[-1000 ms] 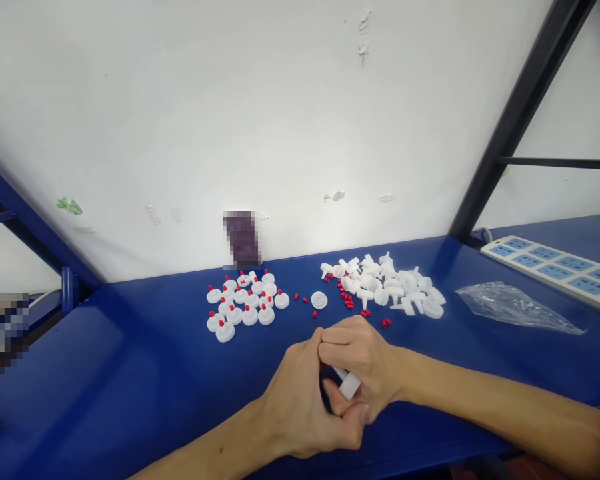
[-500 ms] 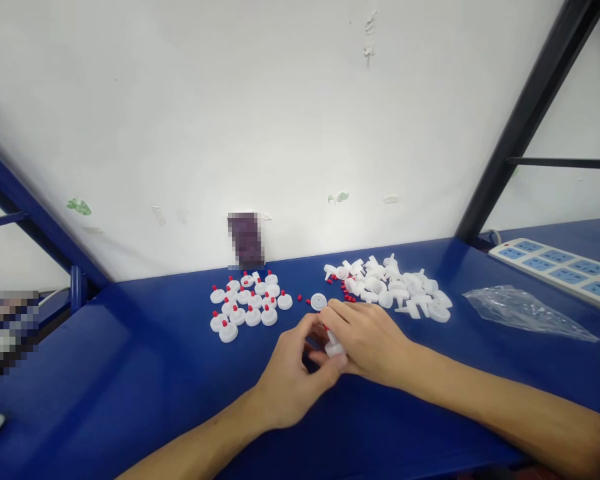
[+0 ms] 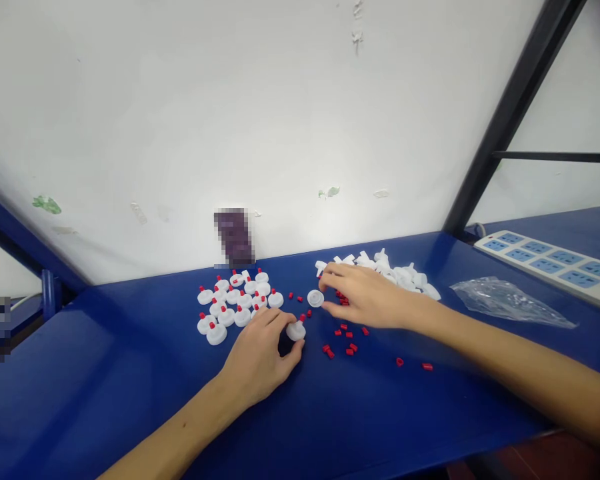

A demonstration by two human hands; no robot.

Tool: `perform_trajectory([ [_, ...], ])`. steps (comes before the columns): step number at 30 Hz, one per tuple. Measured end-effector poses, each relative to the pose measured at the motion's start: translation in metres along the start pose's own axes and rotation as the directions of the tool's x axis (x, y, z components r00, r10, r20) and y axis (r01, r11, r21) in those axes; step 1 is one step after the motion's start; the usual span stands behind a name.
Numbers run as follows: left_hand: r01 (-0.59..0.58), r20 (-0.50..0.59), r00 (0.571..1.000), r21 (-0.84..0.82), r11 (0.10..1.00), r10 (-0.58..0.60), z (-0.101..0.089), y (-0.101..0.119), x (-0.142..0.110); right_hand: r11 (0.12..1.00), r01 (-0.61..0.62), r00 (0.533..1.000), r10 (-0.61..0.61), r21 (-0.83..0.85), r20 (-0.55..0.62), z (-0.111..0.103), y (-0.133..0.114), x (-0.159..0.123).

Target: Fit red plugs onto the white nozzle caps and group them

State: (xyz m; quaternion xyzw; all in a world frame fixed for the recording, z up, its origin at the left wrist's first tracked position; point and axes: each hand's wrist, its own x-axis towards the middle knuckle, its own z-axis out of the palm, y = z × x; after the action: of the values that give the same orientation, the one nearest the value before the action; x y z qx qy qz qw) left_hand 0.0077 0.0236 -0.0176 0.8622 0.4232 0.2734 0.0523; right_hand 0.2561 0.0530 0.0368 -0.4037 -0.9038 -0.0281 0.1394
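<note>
My left hand [image 3: 257, 357] pinches a white nozzle cap [image 3: 296, 331] with a red tip pointing up, between thumb and fingers just over the blue table. My right hand [image 3: 367, 293] has thumb and fingers apart at the right edge of a white round cap [image 3: 315, 299] that lies with its ring-shaped face up; whether they touch it I cannot tell. To the left stands a group of white nozzle caps with red tips [image 3: 225, 316]. Small red tips [image 3: 349, 335] lie scattered below my right hand, some partly hidden under it.
Behind my right hand is a heap of white nozzle caps [image 3: 405, 275]. Further right lie a clear plastic bag [image 3: 510, 300] and a white power strip [image 3: 545, 257] with blue sockets. A blurred-out dark rectangular object [image 3: 236, 237] leans on the wall [image 3: 290, 120].
My hands have parted. The left has moved left with the red-tipped nozzle cap; the right has gone to the loose cap. More red tips now show scattered on the table. The view has shifted slightly.
</note>
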Motion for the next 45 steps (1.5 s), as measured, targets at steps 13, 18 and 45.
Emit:
perform_trajectory([
  [13, -0.007, -0.082, 0.996, 0.332, 0.943, 0.037, -0.022, -0.006, 0.026, 0.998, 0.054, 0.996, -0.051, -0.04, 0.075, 0.01, 0.019, 0.021],
  [18, -0.041, 0.323, 0.943, 0.364, 0.931, -0.085, -0.038, -0.014, 0.089, 0.97, 0.023, 0.999, -0.029, 0.241, 0.022, -0.005, 0.026, 0.006],
  [45, -0.08, -0.179, 0.984, -0.317, 0.945, 0.023, -0.024, 0.027, 0.009, 0.356, -0.131, 0.989, -0.015, 0.925, 0.146, -0.015, -0.027, -0.011],
])
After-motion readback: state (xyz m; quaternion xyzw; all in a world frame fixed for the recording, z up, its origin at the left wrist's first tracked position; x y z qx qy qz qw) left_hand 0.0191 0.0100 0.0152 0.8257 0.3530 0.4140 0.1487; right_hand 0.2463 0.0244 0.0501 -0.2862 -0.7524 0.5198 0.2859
